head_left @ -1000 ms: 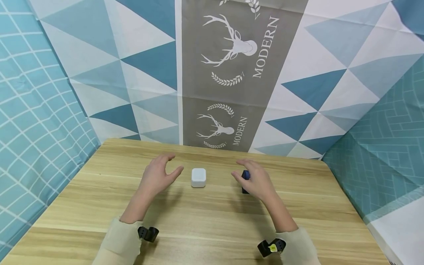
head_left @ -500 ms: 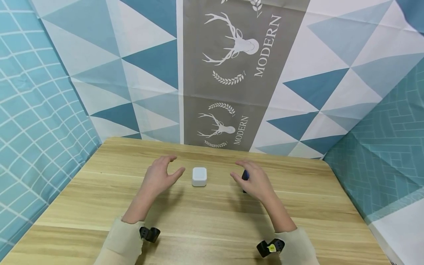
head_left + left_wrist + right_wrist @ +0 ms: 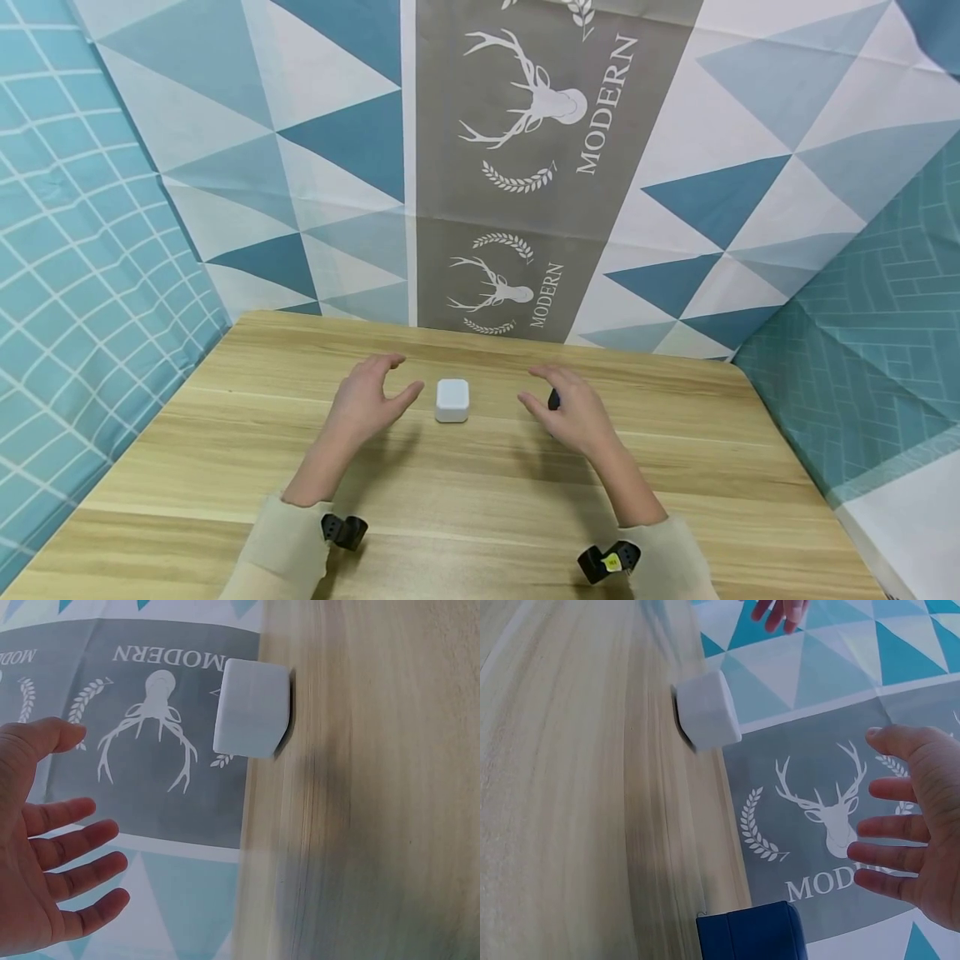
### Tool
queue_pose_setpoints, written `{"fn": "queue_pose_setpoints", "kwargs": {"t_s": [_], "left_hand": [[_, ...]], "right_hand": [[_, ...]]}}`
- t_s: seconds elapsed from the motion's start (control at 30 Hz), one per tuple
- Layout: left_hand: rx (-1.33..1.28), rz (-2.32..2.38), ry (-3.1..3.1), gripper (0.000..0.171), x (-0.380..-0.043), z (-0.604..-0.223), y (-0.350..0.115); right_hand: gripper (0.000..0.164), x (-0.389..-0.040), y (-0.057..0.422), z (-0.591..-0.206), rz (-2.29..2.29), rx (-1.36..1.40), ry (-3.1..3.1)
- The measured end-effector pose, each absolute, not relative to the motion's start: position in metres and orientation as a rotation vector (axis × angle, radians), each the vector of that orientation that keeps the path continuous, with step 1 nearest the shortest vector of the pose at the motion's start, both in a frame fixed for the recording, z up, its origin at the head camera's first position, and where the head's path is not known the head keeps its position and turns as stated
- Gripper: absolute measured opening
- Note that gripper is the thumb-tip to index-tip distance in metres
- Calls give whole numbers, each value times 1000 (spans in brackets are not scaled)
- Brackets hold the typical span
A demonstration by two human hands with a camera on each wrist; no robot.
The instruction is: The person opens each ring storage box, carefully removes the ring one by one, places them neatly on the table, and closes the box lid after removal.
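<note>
A small white box with rounded corners (image 3: 452,401) stands on the wooden table between the two hands. My left hand (image 3: 367,400) hovers to its left, fingers relaxed and spread, apart from the box; the left wrist view shows this palm (image 3: 30,847) holding nothing. To the right, my right hand (image 3: 576,412) is in the air with loosely bent fingers and nothing in its grasp. Behind it a dark blue box (image 3: 554,400) is mostly hidden in the head view. In the right wrist view, that blue box (image 3: 754,934) shows at the bottom edge, apart from the fingers.
The wooden table (image 3: 465,508) ends at a back wall hung with triangle-patterned cloth (image 3: 337,167) and a grey deer panel (image 3: 517,167). Teal-blue cloth (image 3: 67,250) closes the left side, and green cloth (image 3: 877,350) the right.
Both hands have drifted slightly inward, toward the white box. The right hand now covers more of the dark blue box. Neither box has visibly moved on the table.
</note>
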State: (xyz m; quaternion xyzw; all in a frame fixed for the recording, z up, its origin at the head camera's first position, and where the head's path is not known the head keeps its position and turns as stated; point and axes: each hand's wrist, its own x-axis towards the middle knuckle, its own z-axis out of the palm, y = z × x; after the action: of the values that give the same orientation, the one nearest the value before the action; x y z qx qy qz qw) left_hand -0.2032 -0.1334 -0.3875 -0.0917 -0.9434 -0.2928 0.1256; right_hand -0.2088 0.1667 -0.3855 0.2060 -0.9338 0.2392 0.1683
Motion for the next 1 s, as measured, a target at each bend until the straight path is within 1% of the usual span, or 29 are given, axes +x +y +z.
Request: {"fn": "queue_pose_setpoints", "kwargs": {"t_s": [1.0], "left_hand": [[-294, -893, -2742, 56, -201, -398, -129]], "right_hand": [[45, -209, 154, -391, 671, 616, -2693]]}}
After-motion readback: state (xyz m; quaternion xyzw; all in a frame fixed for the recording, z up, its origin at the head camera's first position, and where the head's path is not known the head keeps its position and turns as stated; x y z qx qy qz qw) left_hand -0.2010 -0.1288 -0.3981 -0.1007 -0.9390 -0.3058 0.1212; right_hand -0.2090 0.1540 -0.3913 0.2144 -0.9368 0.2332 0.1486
